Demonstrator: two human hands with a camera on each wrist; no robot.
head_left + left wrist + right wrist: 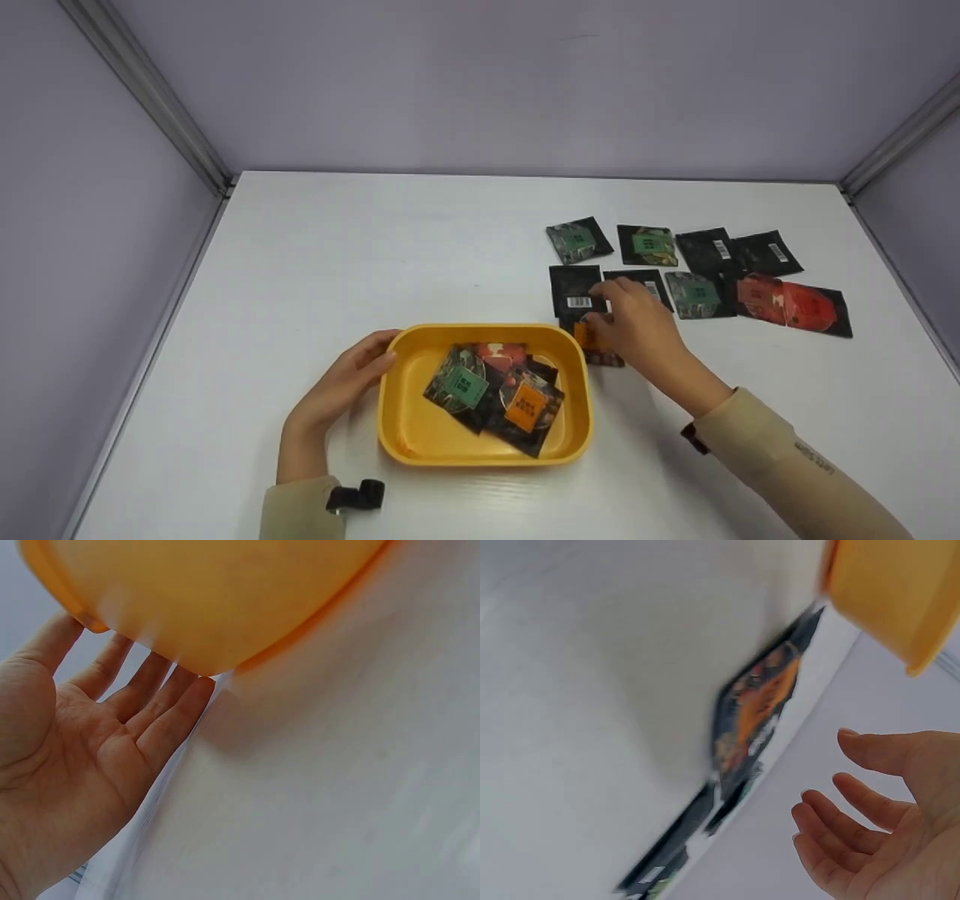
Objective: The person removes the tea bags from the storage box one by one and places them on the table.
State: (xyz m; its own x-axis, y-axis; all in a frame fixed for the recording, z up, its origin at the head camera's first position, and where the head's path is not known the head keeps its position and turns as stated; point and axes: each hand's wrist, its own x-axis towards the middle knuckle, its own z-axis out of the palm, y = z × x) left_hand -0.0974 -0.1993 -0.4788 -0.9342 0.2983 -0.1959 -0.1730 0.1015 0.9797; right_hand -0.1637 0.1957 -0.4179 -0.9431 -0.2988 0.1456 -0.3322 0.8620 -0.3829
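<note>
My left hand (pixel 337 390) holds the left end of a yellow plastic tray (pixel 397 420), thumb at the rim and fingers along the outer wall (pixel 187 630). Several flat dark packets lie overlapped in the tray, among them one with a green label (pixel 465 386) and one with an orange label (pixel 525 409). Past the tray's right end, my right hand (pixel 637 322) is over another orange-labelled packet (pixel 589 337). Its fingers are loosely bent with nothing between them, apart from that packet (pixel 757 709) in the right wrist view. The hand partly hides this packet and a black one (pixel 654 283) behind it.
More packets lie in two rough rows at the table's right: green-labelled (pixel 580 240), black with barcodes facing up (pixel 705 251), and red ones (pixel 814 306) farthest right. The white table (pixel 337 247) meets a pale wall (pixel 487 97) at its back edge.
</note>
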